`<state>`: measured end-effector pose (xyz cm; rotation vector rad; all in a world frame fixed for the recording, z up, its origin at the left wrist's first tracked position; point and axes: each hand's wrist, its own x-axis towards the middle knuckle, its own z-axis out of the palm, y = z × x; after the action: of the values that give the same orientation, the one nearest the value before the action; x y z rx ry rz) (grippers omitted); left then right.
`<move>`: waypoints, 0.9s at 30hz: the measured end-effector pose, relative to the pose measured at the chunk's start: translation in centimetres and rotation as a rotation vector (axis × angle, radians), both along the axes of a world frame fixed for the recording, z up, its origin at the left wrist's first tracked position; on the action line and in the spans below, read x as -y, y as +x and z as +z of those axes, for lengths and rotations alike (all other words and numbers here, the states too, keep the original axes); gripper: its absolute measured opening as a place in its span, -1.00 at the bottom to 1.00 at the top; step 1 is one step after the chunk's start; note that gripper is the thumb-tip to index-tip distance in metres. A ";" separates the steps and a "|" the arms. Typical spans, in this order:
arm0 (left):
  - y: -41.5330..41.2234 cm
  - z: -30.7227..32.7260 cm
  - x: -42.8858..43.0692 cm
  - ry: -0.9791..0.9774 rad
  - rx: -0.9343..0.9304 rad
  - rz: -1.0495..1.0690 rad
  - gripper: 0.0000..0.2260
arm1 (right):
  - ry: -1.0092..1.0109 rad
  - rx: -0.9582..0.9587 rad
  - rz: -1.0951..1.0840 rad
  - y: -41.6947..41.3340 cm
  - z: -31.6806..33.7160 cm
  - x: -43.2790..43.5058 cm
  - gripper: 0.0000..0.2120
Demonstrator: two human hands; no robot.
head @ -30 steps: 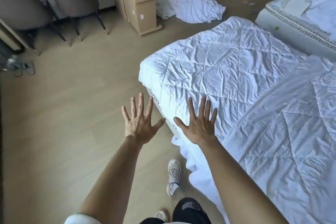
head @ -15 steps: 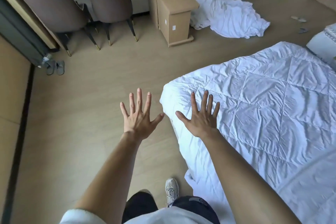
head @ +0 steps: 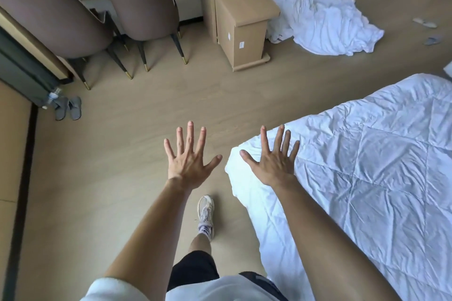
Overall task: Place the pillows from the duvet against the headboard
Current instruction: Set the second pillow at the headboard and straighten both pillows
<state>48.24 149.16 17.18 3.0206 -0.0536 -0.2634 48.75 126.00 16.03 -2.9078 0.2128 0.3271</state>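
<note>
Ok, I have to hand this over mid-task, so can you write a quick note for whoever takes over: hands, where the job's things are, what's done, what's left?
Left hand: open, fingers spread, holding nothing, over the floor.
Right hand: open, fingers spread, above the near corner of the duvet; contact unclear.
Things: the duvet lies spread out; no pillows or headboard in view.
Done: nothing that shows here.
Left: find the pillows and set them against the headboard.
</note>
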 end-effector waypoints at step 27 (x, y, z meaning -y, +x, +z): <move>54.4 -2.6 10.2 0.088 -0.148 -0.511 -0.17 | 0.042 -0.172 -0.485 44.9 -1.8 6.4 -0.07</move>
<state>102.63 138.97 14.61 3.0070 -0.8230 -0.5409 93.62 119.63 14.20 -2.6682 0.9024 0.4848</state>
